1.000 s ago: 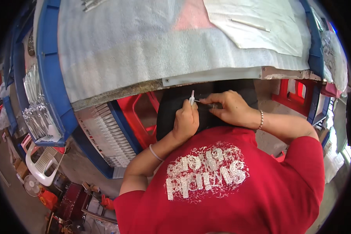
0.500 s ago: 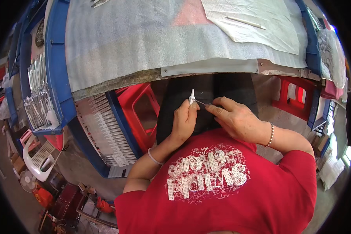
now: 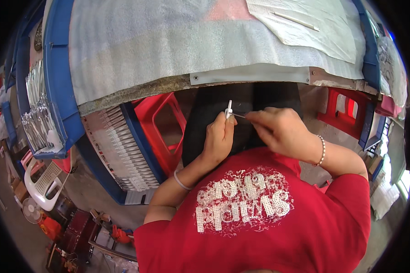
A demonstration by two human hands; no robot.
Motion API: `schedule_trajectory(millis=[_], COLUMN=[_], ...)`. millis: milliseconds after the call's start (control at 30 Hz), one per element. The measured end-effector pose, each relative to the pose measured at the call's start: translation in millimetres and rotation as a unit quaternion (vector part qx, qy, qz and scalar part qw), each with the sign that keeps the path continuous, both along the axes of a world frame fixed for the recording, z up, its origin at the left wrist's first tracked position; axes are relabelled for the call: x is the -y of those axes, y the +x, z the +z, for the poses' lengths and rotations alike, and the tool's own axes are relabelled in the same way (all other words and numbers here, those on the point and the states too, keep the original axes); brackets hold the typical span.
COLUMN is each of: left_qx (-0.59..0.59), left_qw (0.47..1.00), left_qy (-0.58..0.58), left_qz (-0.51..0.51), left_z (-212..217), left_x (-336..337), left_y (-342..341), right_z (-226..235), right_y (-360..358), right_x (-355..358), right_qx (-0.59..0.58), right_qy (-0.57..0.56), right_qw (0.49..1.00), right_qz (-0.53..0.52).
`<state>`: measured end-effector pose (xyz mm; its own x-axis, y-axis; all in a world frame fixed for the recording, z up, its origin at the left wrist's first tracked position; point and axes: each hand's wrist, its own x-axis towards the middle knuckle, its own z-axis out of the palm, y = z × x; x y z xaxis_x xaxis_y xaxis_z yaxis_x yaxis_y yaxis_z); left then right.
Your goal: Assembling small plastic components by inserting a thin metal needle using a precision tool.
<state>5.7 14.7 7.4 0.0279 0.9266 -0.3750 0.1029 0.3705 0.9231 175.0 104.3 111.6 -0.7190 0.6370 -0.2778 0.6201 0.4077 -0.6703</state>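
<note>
Above my lap, my left hand (image 3: 218, 140) pinches a small white plastic piece (image 3: 228, 110) with a narrow tip pointing up, away from me. My right hand (image 3: 284, 132) is closed on the end of a thin metal rod (image 3: 238, 115). The rod's other end meets the side of the white piece, just above my left thumb. Whether it goes into the piece or only touches it, I cannot tell. My right fingers cover the rest of the rod.
A worktable (image 3: 132, 59) covered with white foam sheet lies ahead, with a slim white stick (image 3: 296, 21) on a cloth. At left, a blue tray (image 3: 61, 91) adjoins bundles of silvery rods (image 3: 38, 125). A crate of white pieces (image 3: 130, 154) and red stools (image 3: 161, 123) stand below.
My right hand has turned over and drawn slightly to the right, so more of its back shows. The left hand still pinches the white piece; the whole view has shifted a little.
</note>
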Motion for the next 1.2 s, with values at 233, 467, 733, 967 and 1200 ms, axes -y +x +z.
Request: schedule_trajectory(millis=[233, 467, 733, 967, 1200], left_qx=[-0.105, -0.099, -0.109, -0.117, 0.006], left_qw=[0.988, 0.99, 0.988, 0.987, 0.998], left_qy=[0.113, 0.097, 0.107, 0.109, 0.05], left_qz=[0.006, -0.012, 0.0, -0.023, 0.026], left_z=[-7, -9, -13, -10, -1], left_x=[-1, 0, -2, -1, 4], left_y=[3, 2, 2, 1, -5], right_z=[-26, 0, -4, -50, 16], right_y=[-2, -15, -24, 6, 6], right_x=[8, -6, -23, -8, 9], right_qx=[-0.029, 0.117, 0.143, -0.097, -0.055], right_qy=[-0.028, 0.11, 0.001, -0.325, -0.009], right_qw=[0.998, 0.975, 0.979, 0.932, 0.998], right_qz=[-0.048, 0.155, 0.144, -0.129, 0.015])
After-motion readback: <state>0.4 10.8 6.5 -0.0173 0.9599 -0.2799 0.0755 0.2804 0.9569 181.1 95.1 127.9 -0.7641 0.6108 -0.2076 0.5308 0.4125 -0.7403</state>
